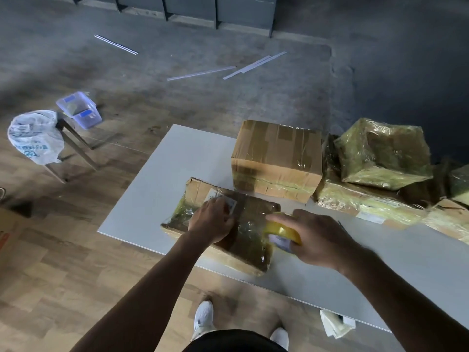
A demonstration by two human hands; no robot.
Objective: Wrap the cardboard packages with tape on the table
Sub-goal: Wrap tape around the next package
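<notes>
Flat package (223, 222) at table (177, 158) near edge, left hand (212, 221) on it, tape roll (283, 233) at its right, taller box (276, 158) behind, wrapped packages (380, 153) further right

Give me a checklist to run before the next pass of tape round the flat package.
1. Left hand steadies the package: ok, it rests on top.
2. Right hand grips the tape roll: ok.
3. Tape joined to the package: cannot tell, blurred.
4. Package fully on the table: ok, though close to the near edge.
5. Clear of the big box: ok, a gap shows.
</notes>
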